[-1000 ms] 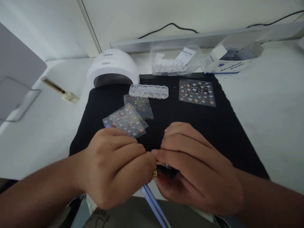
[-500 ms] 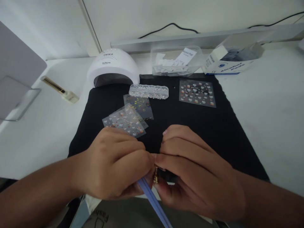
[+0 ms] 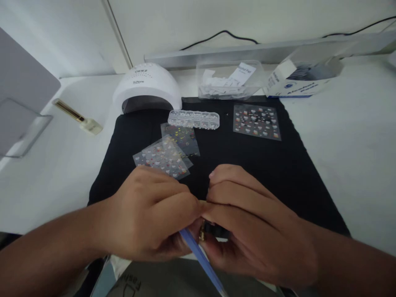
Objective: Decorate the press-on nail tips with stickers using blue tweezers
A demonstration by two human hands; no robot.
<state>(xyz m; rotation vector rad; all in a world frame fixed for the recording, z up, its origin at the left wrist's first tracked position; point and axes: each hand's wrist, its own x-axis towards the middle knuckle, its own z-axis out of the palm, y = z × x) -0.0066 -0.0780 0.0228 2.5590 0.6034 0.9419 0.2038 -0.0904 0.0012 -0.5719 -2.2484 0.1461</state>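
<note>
Blue plastic runs down out of my left hand (image 3: 148,214) — a slim blue tool (image 3: 202,260) gripped in curled fingers, its shaft slanting toward the lower edge of the view. My right hand (image 3: 253,231) is closed round a small dark piece with a gold-coloured bit (image 3: 213,231) showing in the gap below the thumb; what it is exactly I cannot tell, it is mostly hidden. Both hands meet thumb to thumb at the near edge of the black mat (image 3: 297,181). To do this well, I judge the right hand should hold the piece still while the left moves the tool in short, light strokes, wrists braced low so nothing slips.

Just beyond the left knuckles lie overlapping sticker sheets (image 3: 163,156), then a clear bead organiser (image 3: 193,119), with another sticker sheet (image 3: 256,121) off to the right. Past the mat — a white curing lamp (image 3: 147,87), a clear tub (image 3: 229,79) and an open box (image 3: 297,80).
</note>
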